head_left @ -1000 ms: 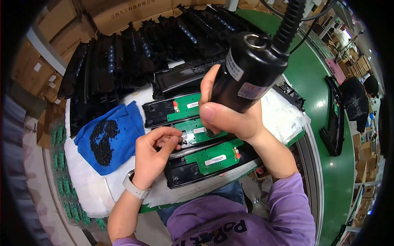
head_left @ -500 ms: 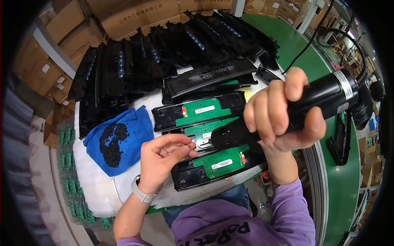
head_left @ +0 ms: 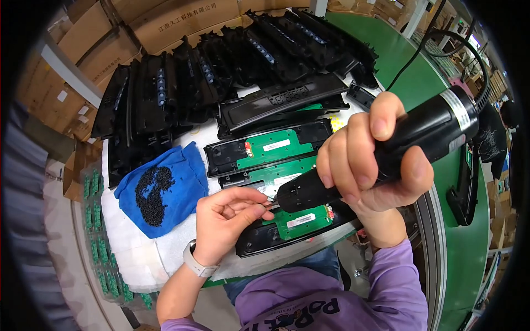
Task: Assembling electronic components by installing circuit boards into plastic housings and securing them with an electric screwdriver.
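Observation:
My right hand (head_left: 367,157) is wrapped round a black corded electric screwdriver (head_left: 441,124), which points left and down. Its thin metal bit (head_left: 273,206) reaches the fingertips of my left hand (head_left: 226,218), closed in a pinch. Whatever lies between those fingers is too small to make out. Beneath both hands are black plastic housings (head_left: 255,240) fitted with green circuit boards (head_left: 301,219); the middle one is partly hidden. A blue cloth (head_left: 190,165) left of my left hand bears a heap of tiny black screws (head_left: 152,198).
Many black plastic housings (head_left: 182,88) are stacked across the back. A closed black panel (head_left: 287,99) lies before them. The screwdriver's cable (head_left: 477,44) loops up at the right. Green boards in clear trays (head_left: 102,248) stand at the left. Cardboard boxes (head_left: 171,22) line the back.
The screwdriver has shifted slightly left and down, and its bit now meets my left fingertips. My left hand has moved slightly right and stays pinched.

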The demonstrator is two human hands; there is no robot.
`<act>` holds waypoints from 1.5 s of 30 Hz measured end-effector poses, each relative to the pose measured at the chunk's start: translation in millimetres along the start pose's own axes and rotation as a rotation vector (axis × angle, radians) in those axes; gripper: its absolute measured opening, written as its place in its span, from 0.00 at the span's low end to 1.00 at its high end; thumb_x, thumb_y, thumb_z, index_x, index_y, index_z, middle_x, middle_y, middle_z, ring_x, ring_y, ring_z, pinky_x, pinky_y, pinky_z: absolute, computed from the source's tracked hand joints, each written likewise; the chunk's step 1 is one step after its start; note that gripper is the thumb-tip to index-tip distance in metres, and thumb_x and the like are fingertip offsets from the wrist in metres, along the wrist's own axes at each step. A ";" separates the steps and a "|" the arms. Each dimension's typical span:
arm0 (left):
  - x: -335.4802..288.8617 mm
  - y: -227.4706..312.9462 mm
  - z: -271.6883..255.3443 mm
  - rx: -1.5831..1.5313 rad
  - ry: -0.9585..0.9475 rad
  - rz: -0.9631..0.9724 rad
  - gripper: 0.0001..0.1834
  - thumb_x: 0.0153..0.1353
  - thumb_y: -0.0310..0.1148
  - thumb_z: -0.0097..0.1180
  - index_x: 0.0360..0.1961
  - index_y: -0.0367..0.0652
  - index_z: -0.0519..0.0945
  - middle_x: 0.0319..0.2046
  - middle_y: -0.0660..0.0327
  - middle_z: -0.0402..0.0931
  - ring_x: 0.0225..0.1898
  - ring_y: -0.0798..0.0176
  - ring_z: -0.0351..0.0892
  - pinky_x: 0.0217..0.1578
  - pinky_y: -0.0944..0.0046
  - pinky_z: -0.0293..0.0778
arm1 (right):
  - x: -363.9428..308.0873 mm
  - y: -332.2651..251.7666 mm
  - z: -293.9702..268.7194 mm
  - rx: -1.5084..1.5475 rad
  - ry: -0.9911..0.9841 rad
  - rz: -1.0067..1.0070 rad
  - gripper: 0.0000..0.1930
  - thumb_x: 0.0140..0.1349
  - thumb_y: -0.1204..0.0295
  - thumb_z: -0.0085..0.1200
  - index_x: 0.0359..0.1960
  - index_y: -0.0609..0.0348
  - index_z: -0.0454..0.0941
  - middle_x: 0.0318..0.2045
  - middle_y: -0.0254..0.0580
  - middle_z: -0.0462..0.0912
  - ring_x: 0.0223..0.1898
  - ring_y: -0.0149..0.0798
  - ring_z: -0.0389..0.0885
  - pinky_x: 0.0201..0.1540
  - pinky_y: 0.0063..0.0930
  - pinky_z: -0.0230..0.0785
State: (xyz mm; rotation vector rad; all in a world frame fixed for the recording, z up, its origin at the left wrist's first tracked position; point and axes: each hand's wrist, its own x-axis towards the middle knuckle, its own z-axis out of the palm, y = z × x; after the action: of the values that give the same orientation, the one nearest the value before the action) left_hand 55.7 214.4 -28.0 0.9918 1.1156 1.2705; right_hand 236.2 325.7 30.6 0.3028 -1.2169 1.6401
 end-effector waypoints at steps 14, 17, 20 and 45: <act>5.3 -1.4 -3.2 0.240 0.129 0.160 0.06 0.57 0.19 0.53 0.37 0.30 0.77 0.31 0.55 0.80 0.34 0.66 0.81 0.37 0.72 0.75 | 10.2 -12.3 -15.5 -0.164 0.113 0.181 0.16 0.59 0.61 0.47 0.38 0.61 0.64 0.15 0.34 0.67 0.09 0.28 0.64 0.16 0.24 0.60; 6.8 -3.9 -9.6 0.222 0.166 0.152 0.07 0.57 0.18 0.53 0.38 0.30 0.76 0.32 0.55 0.79 0.33 0.65 0.81 0.37 0.71 0.75 | 8.3 -16.9 -24.2 -0.406 0.092 0.190 0.15 0.54 0.67 0.52 0.36 0.64 0.63 0.13 0.35 0.65 0.08 0.28 0.62 0.11 0.21 0.53; 7.6 -4.9 -9.5 0.222 0.180 0.159 0.07 0.57 0.18 0.53 0.38 0.30 0.76 0.32 0.54 0.79 0.33 0.63 0.81 0.37 0.70 0.75 | 10.1 -15.9 -19.7 -0.509 0.173 0.284 0.17 0.51 0.66 0.55 0.34 0.65 0.63 0.12 0.36 0.65 0.08 0.28 0.61 0.11 0.21 0.53; 13.5 -14.3 -14.3 0.131 0.133 0.055 0.07 0.57 0.20 0.54 0.38 0.31 0.76 0.32 0.54 0.79 0.34 0.64 0.81 0.38 0.71 0.75 | 9.2 -4.7 -13.7 -0.484 0.183 0.451 0.13 0.45 0.73 0.62 0.26 0.62 0.68 0.15 0.33 0.70 0.14 0.25 0.68 0.16 0.17 0.60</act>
State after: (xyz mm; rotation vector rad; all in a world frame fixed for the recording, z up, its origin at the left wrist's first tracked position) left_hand 44.3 226.3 -45.8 1.0537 1.2949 1.3370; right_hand 240.7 342.0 33.3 -0.4438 -1.5634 1.6303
